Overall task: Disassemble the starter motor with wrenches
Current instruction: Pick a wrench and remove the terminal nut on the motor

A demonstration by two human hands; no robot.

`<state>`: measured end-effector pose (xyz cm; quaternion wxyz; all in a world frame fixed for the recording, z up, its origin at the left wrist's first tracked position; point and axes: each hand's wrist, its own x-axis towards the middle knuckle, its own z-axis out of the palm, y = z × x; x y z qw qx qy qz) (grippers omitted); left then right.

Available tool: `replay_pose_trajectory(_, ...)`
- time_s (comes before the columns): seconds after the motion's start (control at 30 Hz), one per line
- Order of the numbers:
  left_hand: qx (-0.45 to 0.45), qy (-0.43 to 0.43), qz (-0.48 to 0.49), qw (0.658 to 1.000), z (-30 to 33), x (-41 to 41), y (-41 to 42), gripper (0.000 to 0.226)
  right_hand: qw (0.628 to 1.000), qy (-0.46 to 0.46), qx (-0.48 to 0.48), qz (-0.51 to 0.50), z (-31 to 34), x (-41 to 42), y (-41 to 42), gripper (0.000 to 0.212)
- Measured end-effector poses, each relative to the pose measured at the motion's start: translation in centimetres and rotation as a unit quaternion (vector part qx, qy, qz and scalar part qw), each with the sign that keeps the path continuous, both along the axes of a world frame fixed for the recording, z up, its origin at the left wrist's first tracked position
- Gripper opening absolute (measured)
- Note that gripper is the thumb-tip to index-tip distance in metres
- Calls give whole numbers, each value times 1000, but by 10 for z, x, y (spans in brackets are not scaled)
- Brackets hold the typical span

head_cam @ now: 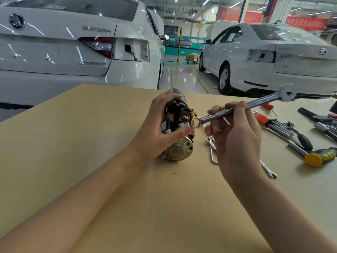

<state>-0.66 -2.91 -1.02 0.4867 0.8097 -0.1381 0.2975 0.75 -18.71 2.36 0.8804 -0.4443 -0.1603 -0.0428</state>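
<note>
right hand (235, 136) gripping wrench (237, 110), left hand (160, 125) gripping starter motor (177, 150)

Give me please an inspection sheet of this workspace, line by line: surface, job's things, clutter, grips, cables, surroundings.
Surface: tan table, small dark specks near the motor.
Job's things: starter motor lying on the table; combination wrench, ring end just beside a terminal nut, not on it.
Clutter: small wrenches, hex keys, yellow-headed hammer at right.
Grips: left hand holds the motor; right hand holds the wrench.
Cables: nothing seen.
Surroundings: two white cars, glossy workshop floor.
</note>
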Motion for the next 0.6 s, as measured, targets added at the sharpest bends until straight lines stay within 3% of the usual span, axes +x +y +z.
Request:
replay_pose_trajectory(0.17, 15, 0, -5, 1000, 2, -3, 0, 70, 993, 78, 46, 72, -2, 5, 3, 28)
replay_pose_trajectory(0.4, 3, -9, 10, 1000, 2, -1, -1, 54, 986, 107, 69, 106, -4, 7, 5, 29)
replay_pose_trajectory(0.5, 0, -12, 8, 1000, 1, -1, -1, 51, 990, 87, 54, 92, -6, 5, 5, 28)
replay_pose_trajectory(0.6, -3, -6, 4, 1000, 1, 0, -1, 49, 999, 2, -6, 40, -7, 2, 7, 28)
